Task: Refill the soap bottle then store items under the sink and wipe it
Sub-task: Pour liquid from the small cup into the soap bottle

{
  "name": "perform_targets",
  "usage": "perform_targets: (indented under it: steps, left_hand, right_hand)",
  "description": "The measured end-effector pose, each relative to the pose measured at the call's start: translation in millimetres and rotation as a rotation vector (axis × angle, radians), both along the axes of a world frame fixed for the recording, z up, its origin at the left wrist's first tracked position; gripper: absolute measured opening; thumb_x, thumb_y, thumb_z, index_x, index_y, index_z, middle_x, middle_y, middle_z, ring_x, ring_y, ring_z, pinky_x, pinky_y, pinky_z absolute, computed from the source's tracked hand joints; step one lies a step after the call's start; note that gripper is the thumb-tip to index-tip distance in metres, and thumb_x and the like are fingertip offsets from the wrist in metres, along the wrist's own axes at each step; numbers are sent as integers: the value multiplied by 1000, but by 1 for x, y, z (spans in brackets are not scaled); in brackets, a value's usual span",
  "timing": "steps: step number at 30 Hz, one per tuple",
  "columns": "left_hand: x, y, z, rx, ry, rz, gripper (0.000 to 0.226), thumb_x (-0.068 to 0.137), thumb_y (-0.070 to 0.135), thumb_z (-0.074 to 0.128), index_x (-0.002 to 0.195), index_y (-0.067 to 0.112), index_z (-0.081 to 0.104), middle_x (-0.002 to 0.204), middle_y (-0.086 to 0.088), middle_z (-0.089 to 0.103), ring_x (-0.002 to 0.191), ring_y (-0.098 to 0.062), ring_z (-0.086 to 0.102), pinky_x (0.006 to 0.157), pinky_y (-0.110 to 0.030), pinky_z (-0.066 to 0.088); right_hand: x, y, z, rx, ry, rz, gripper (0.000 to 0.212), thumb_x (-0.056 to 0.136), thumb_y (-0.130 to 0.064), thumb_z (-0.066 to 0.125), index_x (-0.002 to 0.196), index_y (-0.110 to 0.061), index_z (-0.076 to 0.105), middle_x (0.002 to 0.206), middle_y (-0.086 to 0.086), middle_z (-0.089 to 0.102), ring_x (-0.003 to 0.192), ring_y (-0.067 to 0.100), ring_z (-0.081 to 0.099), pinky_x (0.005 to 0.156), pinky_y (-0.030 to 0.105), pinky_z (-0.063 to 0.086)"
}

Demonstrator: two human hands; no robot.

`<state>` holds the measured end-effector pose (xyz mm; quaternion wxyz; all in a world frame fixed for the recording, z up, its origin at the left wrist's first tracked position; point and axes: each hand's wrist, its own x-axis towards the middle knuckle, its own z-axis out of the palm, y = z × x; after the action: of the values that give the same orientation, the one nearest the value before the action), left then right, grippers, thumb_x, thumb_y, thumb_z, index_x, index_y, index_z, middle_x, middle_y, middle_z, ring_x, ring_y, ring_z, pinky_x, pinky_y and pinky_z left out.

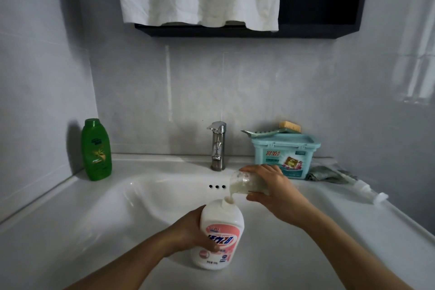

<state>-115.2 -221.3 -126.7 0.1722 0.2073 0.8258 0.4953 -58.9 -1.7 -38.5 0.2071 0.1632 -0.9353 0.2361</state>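
My left hand [190, 231] grips a white soap bottle [221, 233] with a pink label, held upright over the white sink [131, 198], its neck uncapped. My right hand [273, 188] holds a clear cup [242, 182] tipped on its side just above the bottle's neck. A stream of white liquid runs from the cup's rim into the opening.
A green bottle [96, 149] stands at the back left corner. The steel faucet [218, 146] rises behind the basin. At the back right sit a teal box [284, 155] with a brush [280, 129] on top, a grey cloth [327, 174] and a white pump top [367, 189].
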Motion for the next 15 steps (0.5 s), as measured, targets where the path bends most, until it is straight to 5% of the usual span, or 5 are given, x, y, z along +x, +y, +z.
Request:
perform_targets:
  steps: [15]
  left_hand:
    - [-1,0,-2,12,8,3,72,60,-3,84,121,22,57,106,4,73,99,-9,68,83,-24,55]
  right_hand:
    - [-1,0,-1,9,10,1,55,81,-24,70,129,-33,45,111,-22,38,104,3,32,85,12,26]
